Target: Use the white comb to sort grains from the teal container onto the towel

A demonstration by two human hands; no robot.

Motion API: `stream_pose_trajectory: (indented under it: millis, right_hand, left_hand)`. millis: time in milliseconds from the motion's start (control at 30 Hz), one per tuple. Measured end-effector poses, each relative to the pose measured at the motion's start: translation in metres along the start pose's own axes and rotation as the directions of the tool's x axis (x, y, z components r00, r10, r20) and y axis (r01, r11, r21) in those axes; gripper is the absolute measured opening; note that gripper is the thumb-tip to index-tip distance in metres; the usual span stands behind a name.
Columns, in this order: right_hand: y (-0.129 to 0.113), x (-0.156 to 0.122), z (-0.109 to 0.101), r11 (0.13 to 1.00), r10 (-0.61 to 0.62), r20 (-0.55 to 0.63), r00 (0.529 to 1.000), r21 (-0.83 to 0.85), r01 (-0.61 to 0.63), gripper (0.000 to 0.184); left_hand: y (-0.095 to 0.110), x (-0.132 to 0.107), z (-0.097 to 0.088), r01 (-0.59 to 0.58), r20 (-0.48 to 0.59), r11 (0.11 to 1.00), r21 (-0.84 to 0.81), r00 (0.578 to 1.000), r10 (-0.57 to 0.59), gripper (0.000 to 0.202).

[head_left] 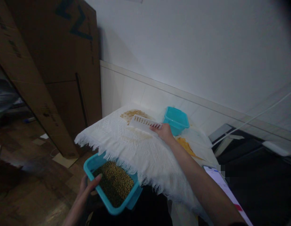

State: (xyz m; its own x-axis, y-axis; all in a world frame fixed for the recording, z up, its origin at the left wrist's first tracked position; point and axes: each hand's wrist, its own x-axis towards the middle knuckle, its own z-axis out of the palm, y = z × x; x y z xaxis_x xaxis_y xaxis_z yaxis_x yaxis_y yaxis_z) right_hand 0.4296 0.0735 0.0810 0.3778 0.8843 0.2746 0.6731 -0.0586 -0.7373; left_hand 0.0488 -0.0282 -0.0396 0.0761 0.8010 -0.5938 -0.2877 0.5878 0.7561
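Note:
My left hand [87, 188] grips the near left rim of a teal plastic tub [134, 197], thumb over the edge; the tub is full of small brownish beans [114, 183] and is held below the front edge of a white fringed cloth [126, 147]. My right hand [163, 131] reaches across the cloth and is closed on the end of a white slotted plastic piece [142, 121] lying flat. Beyond it sits a small heap of tan grains [133, 114]. A thin trail of grains runs across the cloth under the slotted piece.
A second, empty teal tub [176, 120] stands at the back by the tiled wall. Something orange [186, 146] lies right of my forearm. A phone with a lit screen [218, 179] lies at the right. Large cardboard boxes [53, 62] stand at the left on a wooden floor. A white cable [258, 116] crosses the right.

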Motion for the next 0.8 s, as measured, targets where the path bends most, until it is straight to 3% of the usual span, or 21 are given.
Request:
stream_pose_trajectory:
  millis: [267, 467, 800]
  right_hand:
    - [-0.006, -0.002, 0.0, 0.999, -0.015, 0.066, 0.998, 0.048, 0.012, 0.01]
    - [-0.005, 0.002, 0.0, 0.997, -0.046, 0.087, 0.995, 0.071, 0.04, 0.015]
    - [-0.011, 0.005, 0.009, 0.991, -0.079, 0.134, 0.988, 0.115, 0.063, 0.009]
  left_hand:
    - [0.007, -0.013, 0.007, 0.028, -0.027, 0.999, 0.021, 0.999, -0.027, 0.1]
    - [0.003, -0.006, 0.004, 0.027, -0.027, 1.0, 0.005, 0.999, -0.027, 0.09]
    - [0.011, -0.015, 0.007, 0.032, -0.011, 0.998, 0.049, 0.999, -0.032, 0.095]
